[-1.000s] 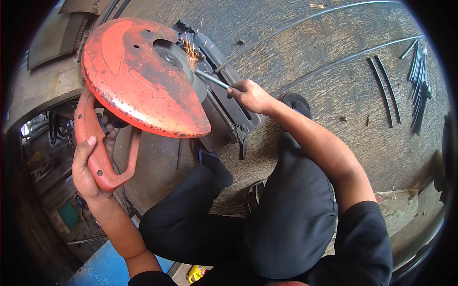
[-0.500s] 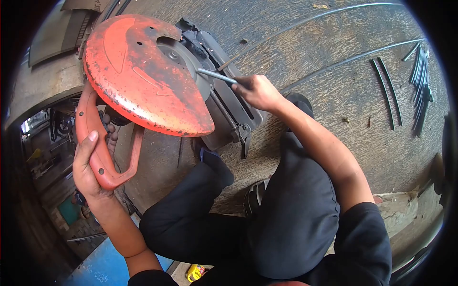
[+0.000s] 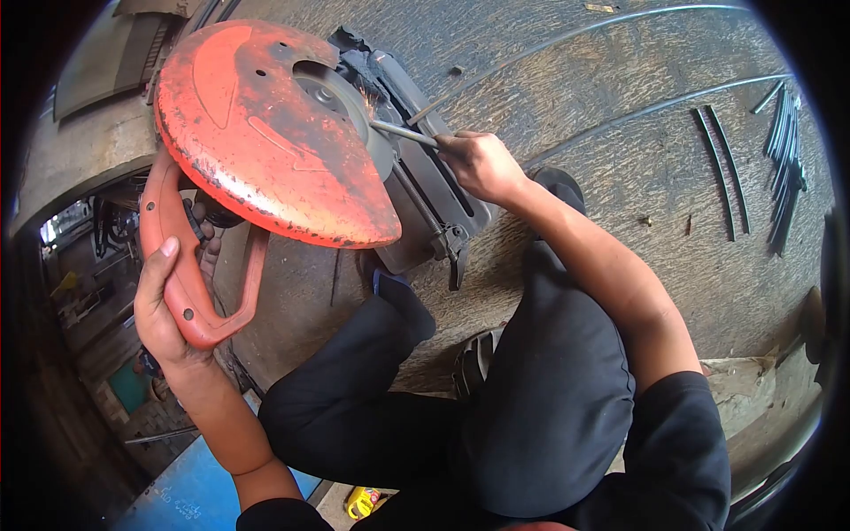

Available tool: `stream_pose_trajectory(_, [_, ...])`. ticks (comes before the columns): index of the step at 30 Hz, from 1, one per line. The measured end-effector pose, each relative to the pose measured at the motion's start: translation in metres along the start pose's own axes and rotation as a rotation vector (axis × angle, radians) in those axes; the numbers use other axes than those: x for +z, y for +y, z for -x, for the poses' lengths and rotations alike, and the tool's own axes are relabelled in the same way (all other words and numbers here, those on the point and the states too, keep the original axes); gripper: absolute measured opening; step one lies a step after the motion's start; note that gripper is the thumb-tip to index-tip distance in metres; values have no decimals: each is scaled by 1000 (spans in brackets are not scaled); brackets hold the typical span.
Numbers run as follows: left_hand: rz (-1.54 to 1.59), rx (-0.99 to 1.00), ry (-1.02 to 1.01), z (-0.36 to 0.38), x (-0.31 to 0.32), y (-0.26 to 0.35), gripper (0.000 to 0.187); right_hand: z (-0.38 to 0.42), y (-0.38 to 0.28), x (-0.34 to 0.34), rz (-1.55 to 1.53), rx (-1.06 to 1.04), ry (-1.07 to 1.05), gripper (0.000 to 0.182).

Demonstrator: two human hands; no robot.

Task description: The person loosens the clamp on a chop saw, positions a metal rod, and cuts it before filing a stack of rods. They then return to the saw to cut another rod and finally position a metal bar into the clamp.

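- Left hand (image 3: 168, 310): fingers curled round the saw handle (image 3: 184, 283), likely for control.
- Right hand (image 3: 482, 166): fingers closed on the metal rod (image 3: 407, 134), seemingly steadying its tip against the disc (image 3: 382, 152).
- Short rods (image 3: 783, 150): on the floor (image 3: 575, 97), well apart.

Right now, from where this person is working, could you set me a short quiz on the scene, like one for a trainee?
1. Multiple choice: what does the left hand grip?
A) a sandal
B) the red handle of the machine
C) the blue panel

2. True or false: the right hand rests on the person's knee.

3. Count: how many dark strips lie side by side, apart from the bundle of thin rods?

Key: 1. B. 2. False; it holds a metal rod with the far end at the grey disc. 3. Two.
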State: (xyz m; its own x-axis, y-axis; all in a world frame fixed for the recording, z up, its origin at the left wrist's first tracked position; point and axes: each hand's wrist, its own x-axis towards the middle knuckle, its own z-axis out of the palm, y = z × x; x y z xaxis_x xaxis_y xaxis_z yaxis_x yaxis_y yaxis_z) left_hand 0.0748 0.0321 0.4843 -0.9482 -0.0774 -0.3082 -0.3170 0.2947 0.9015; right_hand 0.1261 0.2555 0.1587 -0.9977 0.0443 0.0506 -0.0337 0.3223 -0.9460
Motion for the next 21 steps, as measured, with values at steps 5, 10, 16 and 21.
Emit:
stream_pose_trajectory(5, [22, 13, 2, 1, 4, 0, 55, 3, 4, -1, -63, -37, 2, 25])
stream_pose_trajectory(10, [40, -5, -18, 1, 3, 0, 54, 5, 4, -3, -140, -8, -45, 28])
stream_pose_trajectory(16, [31, 5, -7, 1, 2, 0, 54, 5, 1, -7, -144, 70, -136, 30])
stream_pose_trajectory(21, [26, 7, 11, 1, 4, 0, 54, 5, -3, -10, -159, 87, -181, 30])
